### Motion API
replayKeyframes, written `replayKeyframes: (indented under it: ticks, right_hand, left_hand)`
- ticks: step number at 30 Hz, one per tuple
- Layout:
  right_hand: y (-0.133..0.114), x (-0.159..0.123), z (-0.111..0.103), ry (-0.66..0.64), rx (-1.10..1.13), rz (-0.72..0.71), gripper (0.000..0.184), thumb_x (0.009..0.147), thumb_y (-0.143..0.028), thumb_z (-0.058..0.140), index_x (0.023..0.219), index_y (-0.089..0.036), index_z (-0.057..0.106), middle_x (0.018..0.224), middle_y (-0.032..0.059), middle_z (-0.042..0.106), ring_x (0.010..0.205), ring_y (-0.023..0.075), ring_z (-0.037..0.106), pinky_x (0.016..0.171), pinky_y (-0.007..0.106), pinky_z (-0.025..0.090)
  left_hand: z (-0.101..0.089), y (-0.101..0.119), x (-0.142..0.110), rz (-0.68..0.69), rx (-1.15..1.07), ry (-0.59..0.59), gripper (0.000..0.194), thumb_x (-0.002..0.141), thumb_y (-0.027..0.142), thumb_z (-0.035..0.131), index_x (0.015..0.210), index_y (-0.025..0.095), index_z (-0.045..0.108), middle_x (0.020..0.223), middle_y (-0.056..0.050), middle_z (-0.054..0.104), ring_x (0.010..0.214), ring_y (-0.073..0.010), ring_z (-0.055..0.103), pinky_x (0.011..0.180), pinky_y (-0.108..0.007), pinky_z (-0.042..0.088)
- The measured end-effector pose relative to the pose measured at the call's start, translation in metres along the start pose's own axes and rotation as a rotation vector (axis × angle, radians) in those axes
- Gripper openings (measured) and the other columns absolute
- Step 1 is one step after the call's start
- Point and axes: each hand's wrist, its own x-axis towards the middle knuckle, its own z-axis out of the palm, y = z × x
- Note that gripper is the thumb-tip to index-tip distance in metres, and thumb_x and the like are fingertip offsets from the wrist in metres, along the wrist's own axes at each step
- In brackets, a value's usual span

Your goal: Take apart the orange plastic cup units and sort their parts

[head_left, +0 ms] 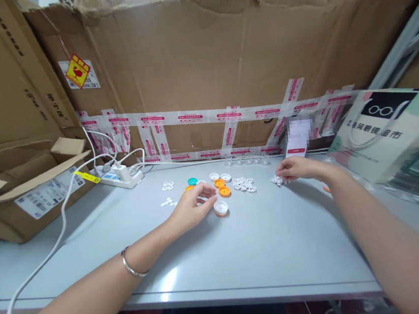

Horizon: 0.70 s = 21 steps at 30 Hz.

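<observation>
My left hand (191, 209) hovers over the table with thumb and fingers apart, holding nothing. Just beyond its fingertips lies a round white cap with an orange base (221, 208). Orange caps (224, 191), white caps (225, 177) and a green cap (192, 181) are grouped behind that hand, partly covered by it. My right hand (301, 167) reaches down to a small pile of white plastic pieces (276, 181), its fingertips pinched together. Whatever is between those fingertips is too small to make out. A larger pile of white pieces (244, 184) lies between the hands.
Clear round cups (247, 160) line the back, before a large cardboard sheet (199, 54). A phone-like device (297, 138) leans there. An open carton (38, 193), a power strip (124, 177) and a white cable (64, 215) occupy the left. A printed bag (378, 136) stands right.
</observation>
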Motion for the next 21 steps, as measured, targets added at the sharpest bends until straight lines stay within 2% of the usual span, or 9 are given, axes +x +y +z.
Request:
replayKeyframes:
  ticks: [5,7,9,10,14,15,18,21]
  right_hand:
    - [0.003,0.011,0.003,0.145,-0.068,0.059,0.013,0.062,-0.029,0.063,0.06,-0.017,0.059,0.049,0.0014,0.058,0.047,0.0138,0.052,0.048,0.025,0.039]
    - [-0.008,0.009,0.006,0.24,-0.098,0.047,0.017,0.064,-0.034,0.062,0.065,-0.017,0.059,0.051,0.0008,0.057,0.048,0.0137,0.051,0.047,0.025,0.037]
    - [-0.03,0.0,0.014,0.287,-0.103,-0.04,0.023,0.067,-0.04,0.059,0.072,-0.018,0.059,0.055,-0.0003,0.057,0.05,0.0126,0.05,0.048,0.024,0.035]
    - [-0.043,-0.006,0.022,0.271,-0.087,-0.112,0.025,0.069,-0.043,0.058,0.074,-0.019,0.06,0.057,-0.0009,0.057,0.051,0.012,0.049,0.048,0.023,0.034]
    - [-0.093,-0.032,0.063,-0.031,0.047,-0.399,0.035,0.067,-0.051,0.06,0.082,-0.02,0.059,0.062,-0.0023,0.053,0.056,0.0114,0.047,0.05,0.021,0.034]
    - [-0.101,-0.036,0.074,-0.069,0.056,-0.456,0.038,0.065,-0.052,0.062,0.085,-0.02,0.058,0.064,-0.0025,0.053,0.058,0.0114,0.046,0.051,0.021,0.034]
    - [-0.111,-0.042,0.097,-0.09,0.023,-0.547,0.043,0.06,-0.053,0.067,0.086,-0.02,0.057,0.069,-0.0022,0.052,0.061,0.0116,0.045,0.052,0.022,0.032]
    - [-0.109,-0.039,0.108,-0.077,0.018,-0.543,0.04,0.061,-0.051,0.068,0.082,-0.019,0.057,0.066,-0.0026,0.051,0.059,0.0113,0.044,0.052,0.022,0.032]
  left_hand:
    - [0.0,-0.006,-0.001,-0.013,0.107,-0.026,0.024,0.079,0.034,0.052,0.098,0.02,0.058,0.105,-0.006,0.06,0.095,-0.0192,0.056,0.076,-0.031,0.046]
    - [0.0,-0.008,-0.002,-0.009,0.156,-0.066,0.033,0.074,0.038,0.058,0.102,0.02,0.057,0.109,-0.007,0.058,0.098,-0.0214,0.054,0.077,-0.032,0.045]
    - [0.001,-0.009,-0.003,0.009,0.196,-0.107,0.042,0.069,0.041,0.064,0.104,0.02,0.056,0.109,-0.007,0.057,0.098,-0.0223,0.053,0.079,-0.033,0.043]
    - [0.001,-0.009,-0.003,0.017,0.211,-0.12,0.044,0.067,0.041,0.065,0.104,0.02,0.056,0.108,-0.007,0.056,0.098,-0.022,0.052,0.081,-0.033,0.042]
    - [0.004,-0.01,-0.003,0.022,0.266,-0.155,0.041,0.065,0.039,0.067,0.099,0.018,0.056,0.099,-0.006,0.054,0.091,-0.0198,0.051,0.08,-0.032,0.041]
    - [0.005,-0.01,-0.002,0.023,0.278,-0.16,0.039,0.065,0.039,0.066,0.097,0.018,0.057,0.096,-0.006,0.054,0.088,-0.0194,0.051,0.077,-0.031,0.041]
    - [0.008,-0.012,0.0,0.031,0.3,-0.162,0.035,0.066,0.042,0.065,0.09,0.017,0.058,0.087,-0.004,0.053,0.082,-0.0185,0.049,0.072,-0.029,0.04]
    - [0.011,-0.013,0.002,0.036,0.304,-0.167,0.034,0.067,0.044,0.064,0.087,0.017,0.059,0.084,-0.004,0.052,0.081,-0.0185,0.048,0.071,-0.029,0.039]
